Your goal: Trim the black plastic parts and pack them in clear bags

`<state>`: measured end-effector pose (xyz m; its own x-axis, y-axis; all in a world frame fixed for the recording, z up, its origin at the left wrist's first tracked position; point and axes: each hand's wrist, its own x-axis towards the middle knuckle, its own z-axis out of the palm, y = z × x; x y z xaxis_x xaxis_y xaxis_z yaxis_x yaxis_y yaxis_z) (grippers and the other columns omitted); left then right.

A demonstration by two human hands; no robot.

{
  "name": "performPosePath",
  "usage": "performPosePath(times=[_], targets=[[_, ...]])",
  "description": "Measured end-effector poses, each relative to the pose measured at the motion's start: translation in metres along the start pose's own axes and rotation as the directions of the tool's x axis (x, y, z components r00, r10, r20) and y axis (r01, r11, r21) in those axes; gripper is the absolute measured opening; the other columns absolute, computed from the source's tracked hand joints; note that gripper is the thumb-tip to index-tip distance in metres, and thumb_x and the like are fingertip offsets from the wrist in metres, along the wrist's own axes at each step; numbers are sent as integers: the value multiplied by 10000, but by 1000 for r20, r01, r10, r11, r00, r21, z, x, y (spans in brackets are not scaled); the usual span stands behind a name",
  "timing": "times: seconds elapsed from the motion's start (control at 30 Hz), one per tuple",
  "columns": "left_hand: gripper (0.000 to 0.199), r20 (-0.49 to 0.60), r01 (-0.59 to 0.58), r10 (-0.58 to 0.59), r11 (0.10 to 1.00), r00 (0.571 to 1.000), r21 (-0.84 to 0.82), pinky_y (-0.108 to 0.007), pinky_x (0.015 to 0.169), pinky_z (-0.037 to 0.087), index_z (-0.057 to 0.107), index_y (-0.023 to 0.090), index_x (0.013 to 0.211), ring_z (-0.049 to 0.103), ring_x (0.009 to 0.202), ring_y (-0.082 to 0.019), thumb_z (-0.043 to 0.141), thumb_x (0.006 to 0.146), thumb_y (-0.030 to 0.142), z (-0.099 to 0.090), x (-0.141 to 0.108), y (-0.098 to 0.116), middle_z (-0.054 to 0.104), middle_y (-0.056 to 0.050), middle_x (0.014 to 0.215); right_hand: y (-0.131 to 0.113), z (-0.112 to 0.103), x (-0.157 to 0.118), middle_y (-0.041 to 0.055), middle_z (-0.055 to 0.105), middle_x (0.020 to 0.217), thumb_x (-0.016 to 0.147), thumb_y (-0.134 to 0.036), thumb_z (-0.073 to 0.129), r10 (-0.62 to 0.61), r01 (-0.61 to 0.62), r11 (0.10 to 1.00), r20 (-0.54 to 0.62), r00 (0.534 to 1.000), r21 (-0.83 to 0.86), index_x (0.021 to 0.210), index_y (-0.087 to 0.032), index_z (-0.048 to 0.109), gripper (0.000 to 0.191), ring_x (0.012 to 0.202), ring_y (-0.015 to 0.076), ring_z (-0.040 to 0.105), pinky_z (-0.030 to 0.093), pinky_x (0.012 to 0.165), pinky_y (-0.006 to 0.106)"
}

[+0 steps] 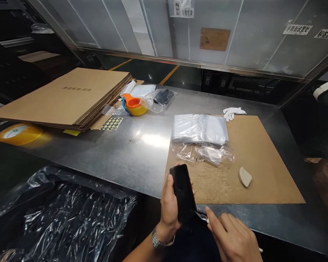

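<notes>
A black rectangular piece point(182, 191) is held upright in my left hand point(169, 203), thumb along its left edge and fingertips showing at its right edge. My right hand point(232, 233) is closed around a thin tool with a pale handle point(203, 216); its narrow dark tip meets the lower right edge of the black piece. Both hands are in front of the table's near edge. Just beyond them lies a brown cardboard sheet point(262, 153), bearing a stack of clear plastic bags point(199, 129) and a small beige block point(245, 177).
Stacked cardboard point(68, 94) covers the table's left end, beside orange and yellow tape rolls point(135, 105), a bagged dark item point(164, 96) and a sticker sheet point(111, 123). A white glove point(233, 112) lies at the back right. Black plastic point(71, 214) fills the lower left.
</notes>
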<state>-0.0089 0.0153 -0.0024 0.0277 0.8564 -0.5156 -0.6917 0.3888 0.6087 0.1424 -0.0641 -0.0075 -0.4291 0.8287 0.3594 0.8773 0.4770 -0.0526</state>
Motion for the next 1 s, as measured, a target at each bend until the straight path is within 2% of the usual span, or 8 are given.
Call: performPosePath(times=[0.23, 0.43, 0.6, 0.67, 0.73, 0.8, 0.9, 1.0], targets=[[550, -5, 41, -41, 999, 999, 31, -226, 458, 447, 501, 145, 1188, 548, 507, -130, 497, 786, 519, -1, -2, 1, 594, -42, 703, 3, -1, 3, -17, 529, 542, 934, -179, 346, 33, -39, 989, 44, 998, 143, 951, -121, 596, 257, 444, 90, 505, 288, 461, 244], [518, 42, 94, -95, 995, 995, 27, -199, 435, 412, 469, 195, 1212, 529, 500, -117, 456, 810, 520, 0, -1, 2, 582, -25, 689, 0, 5, 2, -34, 513, 499, 956, -204, 257, 65, -74, 986, 66, 996, 152, 901, -154, 565, 316, 386, 93, 510, 232, 417, 254], [524, 55, 24, -27, 998, 998, 58, -218, 478, 439, 409, 236, 1269, 538, 526, -122, 438, 825, 512, -2, -1, 0, 591, -23, 711, 3, 7, 2, -51, 478, 484, 950, -274, 269, 163, -309, 894, 405, 900, 326, 717, -196, 494, 333, 375, 83, 443, 199, 414, 236], [517, 67, -19, 14, 998, 998, 66, -232, 504, 454, 385, 254, 1287, 545, 547, -128, 432, 834, 501, -2, -1, -1, 595, -21, 720, 4, 7, 5, -52, 456, 476, 952, -358, 248, 191, -526, 704, 587, 787, 477, 708, -196, 487, 378, 398, 79, 426, 239, 429, 207], [520, 85, -39, 34, 997, 996, 61, -238, 512, 460, 369, 254, 1298, 548, 555, -131, 424, 841, 495, -2, -1, -2, 598, -24, 722, 4, 9, 6, -64, 428, 449, 933, -461, 257, 78, -737, 338, 763, 642, 586, 765, -188, 515, 411, 371, 67, 381, 256, 406, 178], [528, 108, -42, 36, 998, 993, 53, -239, 521, 463, 353, 255, 1309, 553, 563, -132, 418, 844, 496, -2, 2, -2, 604, -28, 727, 3, 14, 4, -81, 388, 415, 897, -529, 317, -133, -827, -52, 817, 561, 560, 797, -162, 549, 446, 320, 41, 297, 218, 357, 154], [550, 129, -11, 2, 998, 992, 69, -236, 534, 466, 341, 250, 1319, 568, 568, -135, 424, 838, 503, -3, 7, -2, 616, -35, 728, 4, 20, -2, -74, 399, 408, 843, -578, 406, -229, -769, -360, 749, 621, 528, 758, -132, 565, 481, 303, 20, 273, 180, 330, 140], [546, 176, 147, -161, 985, 971, 91, -220, 489, 442, 347, 234, 1318, 566, 526, -133, 411, 842, 494, -4, 13, -4, 614, -35, 702, 14, 18, -1, -81, 420, 429, 815, -571, 473, 20, -637, -396, 699, 715, 662, 865, -142, 539, 437, 308, 22, 284, 191, 326, 141]])
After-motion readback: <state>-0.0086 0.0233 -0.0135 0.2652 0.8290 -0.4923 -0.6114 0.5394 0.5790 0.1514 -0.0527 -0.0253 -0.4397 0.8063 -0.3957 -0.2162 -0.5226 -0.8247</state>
